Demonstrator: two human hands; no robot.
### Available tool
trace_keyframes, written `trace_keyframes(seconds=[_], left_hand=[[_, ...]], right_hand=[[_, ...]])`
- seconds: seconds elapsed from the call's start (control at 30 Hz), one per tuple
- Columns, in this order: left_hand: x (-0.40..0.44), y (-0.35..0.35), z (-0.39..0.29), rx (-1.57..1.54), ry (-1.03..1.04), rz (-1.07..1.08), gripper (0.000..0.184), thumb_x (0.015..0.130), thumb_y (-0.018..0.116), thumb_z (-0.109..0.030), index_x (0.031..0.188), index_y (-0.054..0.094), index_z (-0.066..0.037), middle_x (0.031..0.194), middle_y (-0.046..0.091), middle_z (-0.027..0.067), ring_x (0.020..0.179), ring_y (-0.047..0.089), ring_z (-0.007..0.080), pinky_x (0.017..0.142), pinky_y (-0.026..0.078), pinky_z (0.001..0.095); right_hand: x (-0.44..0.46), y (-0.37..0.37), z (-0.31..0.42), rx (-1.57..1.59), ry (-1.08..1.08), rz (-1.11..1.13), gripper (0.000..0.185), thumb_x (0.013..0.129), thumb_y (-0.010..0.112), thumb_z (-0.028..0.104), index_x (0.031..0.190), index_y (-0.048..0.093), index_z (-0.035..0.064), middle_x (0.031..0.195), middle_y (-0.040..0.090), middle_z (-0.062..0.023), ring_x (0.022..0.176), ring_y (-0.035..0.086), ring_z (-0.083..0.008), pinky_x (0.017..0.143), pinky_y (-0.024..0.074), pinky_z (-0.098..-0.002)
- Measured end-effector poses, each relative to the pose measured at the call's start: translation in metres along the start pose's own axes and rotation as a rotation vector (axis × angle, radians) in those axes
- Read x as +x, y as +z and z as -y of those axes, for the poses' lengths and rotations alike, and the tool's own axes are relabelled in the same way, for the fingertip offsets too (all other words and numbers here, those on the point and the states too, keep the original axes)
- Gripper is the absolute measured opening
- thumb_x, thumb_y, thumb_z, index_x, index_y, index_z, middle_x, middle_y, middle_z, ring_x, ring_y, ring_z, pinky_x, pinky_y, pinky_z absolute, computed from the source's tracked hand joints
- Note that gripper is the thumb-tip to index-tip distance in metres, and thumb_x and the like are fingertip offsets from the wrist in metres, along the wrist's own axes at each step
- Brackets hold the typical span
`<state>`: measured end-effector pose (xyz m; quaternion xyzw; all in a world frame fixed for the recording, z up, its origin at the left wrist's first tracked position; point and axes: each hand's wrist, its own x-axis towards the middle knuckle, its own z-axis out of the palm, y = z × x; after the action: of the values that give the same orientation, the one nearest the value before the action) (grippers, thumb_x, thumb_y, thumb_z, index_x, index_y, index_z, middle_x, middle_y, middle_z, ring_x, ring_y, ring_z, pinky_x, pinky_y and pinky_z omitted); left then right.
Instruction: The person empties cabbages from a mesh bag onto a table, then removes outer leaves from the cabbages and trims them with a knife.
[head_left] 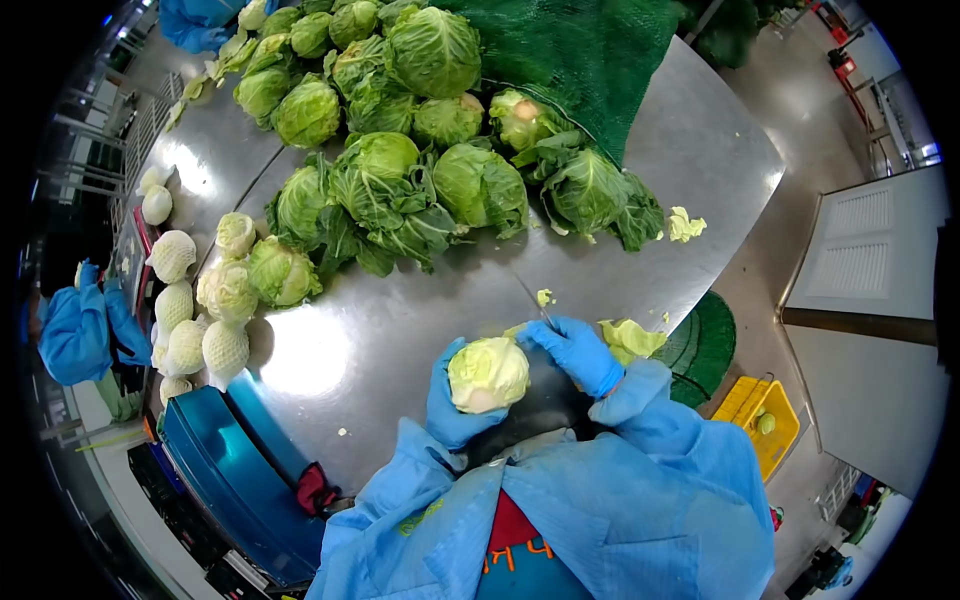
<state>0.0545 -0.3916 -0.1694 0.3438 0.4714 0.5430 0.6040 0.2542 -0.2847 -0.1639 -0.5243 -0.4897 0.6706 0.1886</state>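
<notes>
In my gloved left hand (pixel 447 405) rests a pale, trimmed cabbage (pixel 488 375), with the fingers wrapped round its left side and underside. My gloved right hand (pixel 577 353) is closed on a thin knife (pixel 546 316), its narrow blade pointing up and away over the steel table. A small bit of leaf (pixel 544 297) is by the blade. Just right of this hand lies a loose cabbage leaf (pixel 632 341). The right fingertips are close to the cabbage's upper right side; whether they touch it I cannot tell.
Untrimmed green cabbages (pixel 375 190) are heaped on the steel table (pixel 420 290), partly under a green mesh sack (pixel 570 60). Net-wrapped cabbages (pixel 225 348) line the left side near a blue bin (pixel 235 480). A yellow crate (pixel 760 425) stands on the right. Another person's blue sleeve (pixel 75 335) shows far left.
</notes>
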Motion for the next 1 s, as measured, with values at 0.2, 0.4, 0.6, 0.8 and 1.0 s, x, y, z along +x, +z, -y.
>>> trace_keyframes(seconds=[0.2,0.4,0.6,0.8,1.0], left_hand=[[0.008,0.002,0.022,0.385,-0.041,-0.158,0.095,0.062,0.088,-0.01,0.135,0.029,-0.001,0.126,0.048,0.0167,0.116,0.053,0.0253,0.099,0.045,0.0382],[0.019,0.005,0.022,0.375,-0.116,-0.158,0.094,0.064,0.087,-0.014,0.134,0.027,0.001,0.126,0.048,0.0177,0.116,0.053,0.0252,0.099,0.045,0.037],[0.026,0.007,0.013,0.438,-0.169,-0.122,0.094,0.065,0.087,-0.017,0.134,0.026,0.002,0.125,0.049,0.0181,0.114,0.054,0.0254,0.097,0.046,0.0365],[0.034,0.002,0.02,0.417,-0.172,-0.121,0.091,0.065,0.086,-0.015,0.132,0.027,0.002,0.124,0.05,0.018,0.113,0.055,0.0247,0.096,0.047,0.0362],[0.042,0.0,0.022,0.302,-0.203,-0.099,0.092,0.063,0.088,-0.021,0.128,0.028,0.005,0.12,0.052,0.0184,0.109,0.057,0.0243,0.092,0.049,0.0363]], right_hand=[[-0.029,0.012,-0.024,-0.793,-0.464,-0.212,0.038,0.092,0.053,0.046,0.078,0.062,0.0124,0.074,0.06,-0.0096,0.063,0.059,-0.0298,0.055,0.0456,-0.0421],[-0.027,0.011,-0.031,-0.84,-0.49,-0.051,0.038,0.09,0.056,0.046,0.076,0.06,0.0111,0.071,0.057,-0.0092,0.065,0.059,-0.031,0.056,0.045,-0.0428],[-0.003,-0.002,-0.037,-0.832,-0.533,0.031,0.047,0.09,0.051,0.053,0.07,0.061,0.0114,0.07,0.062,-0.0104,0.064,0.061,-0.0333,0.056,0.047,-0.0451],[0.005,0.01,-0.027,-0.907,-0.487,-0.061,0.05,0.092,0.048,0.053,0.069,0.063,0.011,0.065,0.062,-0.0112,0.061,0.061,-0.0339,0.056,0.0479,-0.0462],[-0.002,0.017,-0.01,-1.065,-0.416,-0.063,0.044,0.095,0.045,0.048,0.073,0.059,0.0117,0.066,0.06,-0.0098,0.061,0.061,-0.0306,0.054,0.0469,-0.0441]])
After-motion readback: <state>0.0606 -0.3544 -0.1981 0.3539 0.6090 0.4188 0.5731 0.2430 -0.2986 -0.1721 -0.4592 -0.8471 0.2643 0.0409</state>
